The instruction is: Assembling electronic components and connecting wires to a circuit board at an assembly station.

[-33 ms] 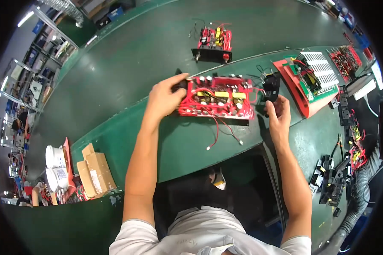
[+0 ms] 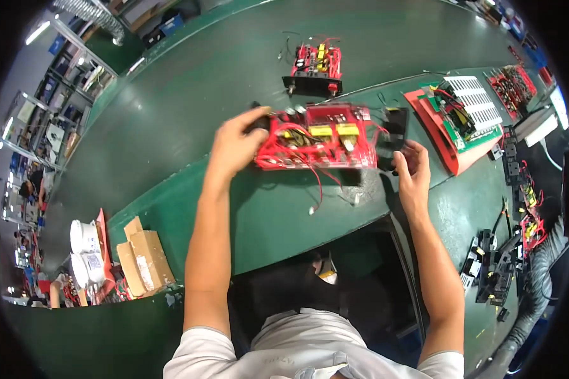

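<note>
A long red circuit board assembly (image 2: 316, 139), with yellow-wrapped parts and red wires, is held over the green bench and slightly blurred. At its left end, the thumb and fingers of my left hand (image 2: 235, 144) are closed around the black end piece (image 2: 260, 120). My right hand (image 2: 414, 165) pinches a black end panel (image 2: 396, 129) beside the assembly's right end. Short red wires run between that panel and the board. A loose red lead with a white plug (image 2: 312, 210) hangs from the assembly's near side.
Another red board unit with a black panel (image 2: 312, 84) stands farther back. To the right are a green board with white strips (image 2: 474, 101) on red sheets, and black parts (image 2: 496, 265). White spools (image 2: 85, 252) and a cardboard box (image 2: 146, 259) sit at left.
The red assembly has shifted a little left and away from me with my left hand. The black panel at right has turned and now stands closer alongside the board's end.
</note>
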A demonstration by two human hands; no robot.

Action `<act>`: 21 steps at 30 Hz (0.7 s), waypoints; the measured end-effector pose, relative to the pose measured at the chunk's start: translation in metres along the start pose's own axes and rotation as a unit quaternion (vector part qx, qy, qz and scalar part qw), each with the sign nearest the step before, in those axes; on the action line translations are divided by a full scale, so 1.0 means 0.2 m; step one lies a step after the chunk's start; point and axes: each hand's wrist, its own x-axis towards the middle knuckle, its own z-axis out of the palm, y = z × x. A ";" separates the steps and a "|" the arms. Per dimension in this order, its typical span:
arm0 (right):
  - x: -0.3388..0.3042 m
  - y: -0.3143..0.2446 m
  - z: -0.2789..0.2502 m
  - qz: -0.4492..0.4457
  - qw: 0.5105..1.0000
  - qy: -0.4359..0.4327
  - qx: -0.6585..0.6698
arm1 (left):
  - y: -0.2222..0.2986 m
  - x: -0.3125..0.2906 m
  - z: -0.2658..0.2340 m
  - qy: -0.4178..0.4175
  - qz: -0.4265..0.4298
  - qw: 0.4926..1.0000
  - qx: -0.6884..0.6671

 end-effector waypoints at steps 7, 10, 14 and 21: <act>-0.01 -0.03 -0.02 0.015 0.999 0.000 -0.035 | -0.12 0.38 -0.42 0.205 -0.065 0.952 -0.219; -0.01 -0.04 0.02 0.012 0.999 -0.006 -0.039 | -0.49 0.52 -0.72 0.250 -0.054 0.962 -0.098; -0.01 -0.10 0.07 0.028 0.998 -0.003 -0.053 | -0.83 0.51 -0.90 0.290 -0.185 0.938 0.053; -0.01 -0.08 0.03 0.018 0.997 0.002 -0.080 | -0.96 0.40 -0.87 0.254 -0.262 0.913 0.184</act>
